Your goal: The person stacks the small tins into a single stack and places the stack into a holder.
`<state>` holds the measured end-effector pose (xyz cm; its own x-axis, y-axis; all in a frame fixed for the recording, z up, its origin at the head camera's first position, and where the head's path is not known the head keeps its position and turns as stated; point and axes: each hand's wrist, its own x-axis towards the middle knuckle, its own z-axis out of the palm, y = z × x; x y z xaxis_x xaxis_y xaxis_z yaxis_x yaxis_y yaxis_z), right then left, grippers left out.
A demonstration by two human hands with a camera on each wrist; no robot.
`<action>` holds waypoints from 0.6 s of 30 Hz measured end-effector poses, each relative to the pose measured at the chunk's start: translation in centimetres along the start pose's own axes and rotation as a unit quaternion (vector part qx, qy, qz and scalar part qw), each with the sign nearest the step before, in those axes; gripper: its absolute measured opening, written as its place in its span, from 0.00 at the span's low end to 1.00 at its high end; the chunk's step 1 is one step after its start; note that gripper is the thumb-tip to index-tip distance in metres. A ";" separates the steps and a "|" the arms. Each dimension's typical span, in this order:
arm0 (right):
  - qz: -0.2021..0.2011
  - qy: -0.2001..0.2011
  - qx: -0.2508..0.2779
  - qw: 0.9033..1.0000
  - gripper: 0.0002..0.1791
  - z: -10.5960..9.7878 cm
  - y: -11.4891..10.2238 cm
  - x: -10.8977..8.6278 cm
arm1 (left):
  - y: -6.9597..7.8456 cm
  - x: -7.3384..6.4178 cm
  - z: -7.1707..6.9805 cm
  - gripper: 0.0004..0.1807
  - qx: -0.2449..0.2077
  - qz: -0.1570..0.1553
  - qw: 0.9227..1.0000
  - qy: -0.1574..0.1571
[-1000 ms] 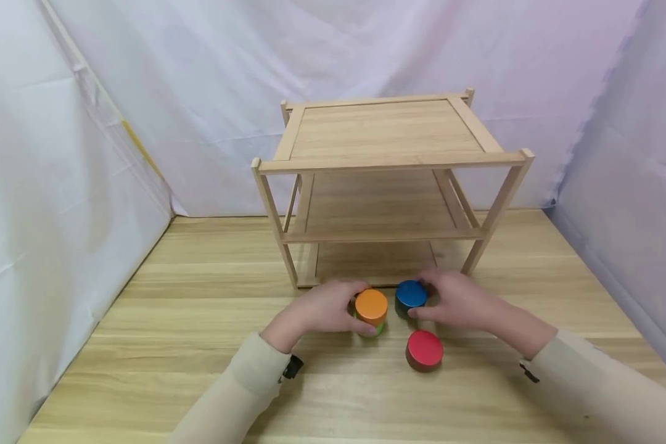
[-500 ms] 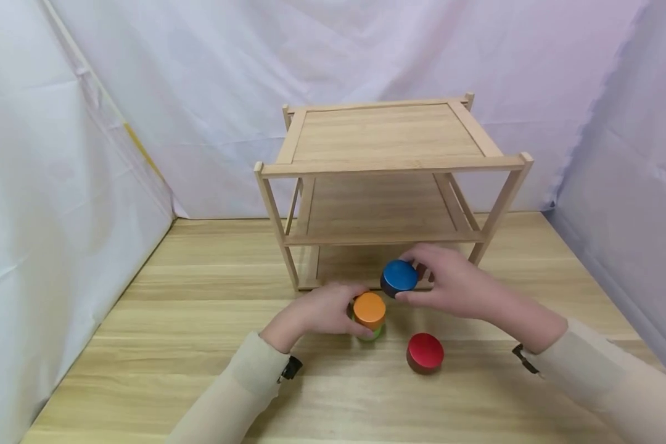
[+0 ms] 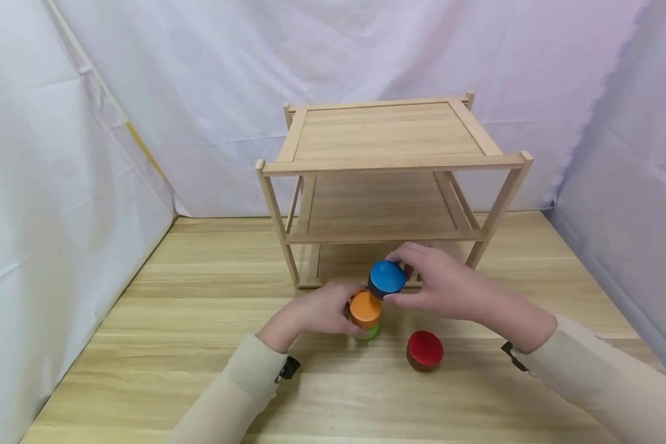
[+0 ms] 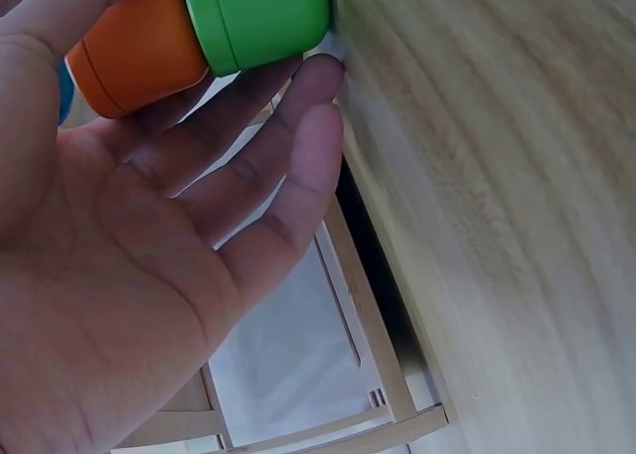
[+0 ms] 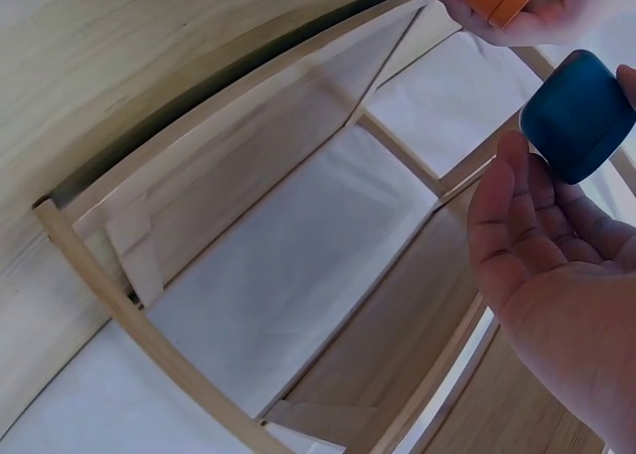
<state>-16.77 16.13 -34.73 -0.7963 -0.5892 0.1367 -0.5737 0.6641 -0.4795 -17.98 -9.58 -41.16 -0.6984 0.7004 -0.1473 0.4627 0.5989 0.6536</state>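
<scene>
My left hand (image 3: 323,309) grips an orange round tin (image 3: 364,310), which sits on top of a green round tin (image 3: 372,333) on the table. Seen in the left wrist view, thumb and fingers lie around the orange tin (image 4: 141,55) and green tin (image 4: 266,17). My right hand (image 3: 444,285) pinches a blue round tin (image 3: 387,277) between thumb and fingers. That blue tin (image 5: 578,118) is up in the air, close above the orange one and slightly to its right. A red round tin (image 3: 425,350) stands alone on the table, nearer the front.
Behind the hands stands a wooden three-tier shelf (image 3: 394,132), its lowest tier close to the tins. The wood-grain table (image 3: 200,296) extends to both sides. White cloth (image 3: 211,80) hangs at the back and along the sides.
My right hand has lifted the blue tin off the table and carried it left toward the orange tin. The left hand keeps its grip, with the stack nearly in place. The red tin stays put.
</scene>
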 end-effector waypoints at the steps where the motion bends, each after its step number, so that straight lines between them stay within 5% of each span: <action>1: -0.001 -0.002 0.000 1.000 0.26 0.0 -0.1 0.0 | 0.0 0.0 0.0 0.31 -0.004 -0.001 1.000 -0.001; 18: -0.009 -0.012 0.010 1.000 0.27 0.8 -0.3 0.6 | -0.4 0.4 0.1 0.30 -0.026 -0.019 0.999 0.009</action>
<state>-16.96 15.22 -35.23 -0.7808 -0.6120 0.1258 -0.5840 0.6433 -0.4951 -18.37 -9.47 -41.55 -0.7246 0.6706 -0.1589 0.4081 0.6034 0.6851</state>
